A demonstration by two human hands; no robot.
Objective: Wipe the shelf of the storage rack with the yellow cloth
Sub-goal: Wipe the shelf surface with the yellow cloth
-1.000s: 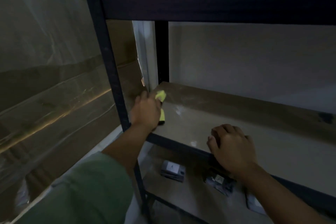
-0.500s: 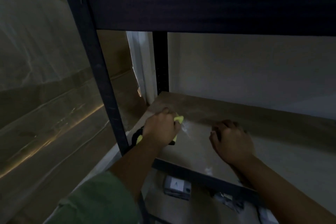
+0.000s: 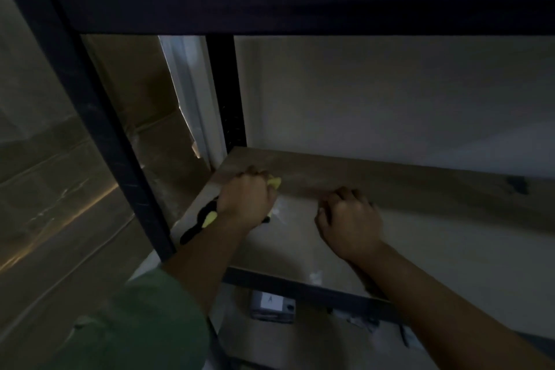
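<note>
1. Left hand (image 3: 244, 201) grips the crumpled yellow cloth (image 3: 274, 182), pressing it onto the pale wooden shelf (image 3: 450, 237) of the black metal storage rack (image 3: 99, 135), near the back left corner.
2. Right hand (image 3: 350, 224) lies just beside, fingers curled, clenched on nothing, resting on the shelf.
3. Small grey labelled box (image 3: 271, 305) lies below.

Yellow cloth (image 3: 274, 182) — bunched on shelf (image 3: 450, 237).

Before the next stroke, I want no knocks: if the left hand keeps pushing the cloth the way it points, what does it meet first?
Probably the wall behind the shelf; the board ahead of the left hand and cloth looks bare, though depth is unclear.
</note>
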